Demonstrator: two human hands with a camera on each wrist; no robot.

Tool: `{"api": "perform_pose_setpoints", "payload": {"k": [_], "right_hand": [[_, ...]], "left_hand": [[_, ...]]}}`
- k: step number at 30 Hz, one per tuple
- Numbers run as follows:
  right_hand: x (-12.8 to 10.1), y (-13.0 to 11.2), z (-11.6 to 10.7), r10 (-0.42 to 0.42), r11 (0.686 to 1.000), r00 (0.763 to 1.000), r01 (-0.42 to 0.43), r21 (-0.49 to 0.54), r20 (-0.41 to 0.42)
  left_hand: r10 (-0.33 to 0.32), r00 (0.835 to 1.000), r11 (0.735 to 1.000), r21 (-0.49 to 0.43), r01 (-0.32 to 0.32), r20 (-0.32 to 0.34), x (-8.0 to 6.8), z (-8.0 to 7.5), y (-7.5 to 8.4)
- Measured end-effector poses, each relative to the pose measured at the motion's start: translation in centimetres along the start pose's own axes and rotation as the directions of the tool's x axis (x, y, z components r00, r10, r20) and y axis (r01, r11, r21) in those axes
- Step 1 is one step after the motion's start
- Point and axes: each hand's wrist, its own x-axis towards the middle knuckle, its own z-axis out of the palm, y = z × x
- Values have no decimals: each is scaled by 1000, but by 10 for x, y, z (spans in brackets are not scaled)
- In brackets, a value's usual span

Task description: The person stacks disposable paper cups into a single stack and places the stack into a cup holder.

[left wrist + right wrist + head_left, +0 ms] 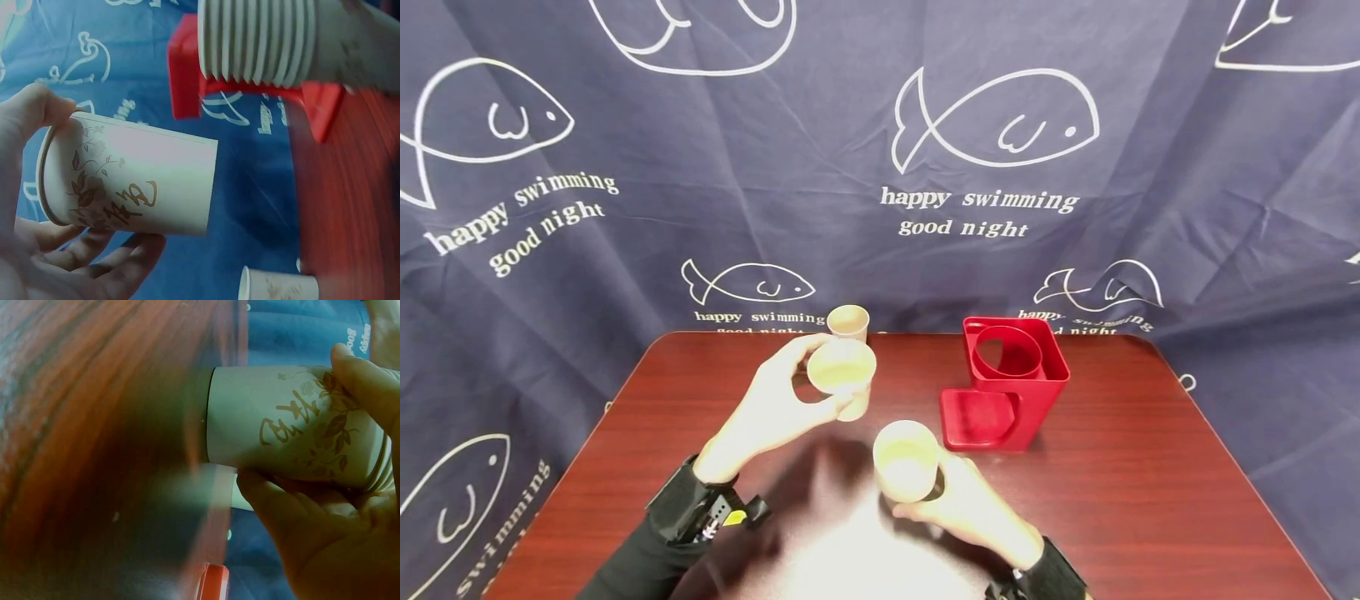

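1. The left hand (775, 408) sits left of centre in the head view, above the red-brown table (1150, 483). Its thumb and fingers are curled round a single paper cup (842, 373), which stands just right of the palm with its mouth facing up toward the camera.
2. In the left wrist view this paper cup (131, 184) fills the middle left of the frame, lying sideways, with a brown leaf print on its wall. The thumb presses at its rim in the upper left and the fingers (106, 256) cup it from below.
3. The right hand (977, 508) lies low and right of centre in the head view. It grips a stack of paper cups (906, 460) just up and left of the palm.
4. The left wrist view shows the stack (262, 40) at the top edge, many rims nested together.
5. In the right wrist view the stack (287, 428) sits in the upper right, fingers (275, 506) wrapped beneath it.
6. A red cup holder (1011, 379) stands right of centre on the table, apart from both hands.
7. A lone cup (847, 322) stands at the table's far edge, just above the left hand's cup.
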Motion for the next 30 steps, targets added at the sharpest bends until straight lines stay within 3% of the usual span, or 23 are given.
{"api": "perform_pose_setpoints", "payload": {"k": [2,3,4,9,14,21,30], "right_hand": [[0,0,0,-5,1000,1000,5,-16,-13],[0,0,0,-11,1000,1000,10,-29,-20],[1,0,0,-19,999,1000,18,-38,-24],[2,0,1,-46,998,999,44,-52,-29],[3,2,1,-90,994,995,87,-72,-34],[4,1,1,-72,995,997,70,-68,-23],[6,1,0,-66,996,998,66,-53,3]], "left_hand": [[-17,999,1000,17,16,50,2,0,4],[-15,1000,991,135,12,24,3,0,6],[-13,999,987,161,7,37,3,0,9],[12,997,981,193,-26,73,8,3,24],[97,989,979,168,-115,112,12,6,43],[157,977,973,147,-178,142,9,9,63],[206,962,964,133,-231,180,7,13,72]]}}
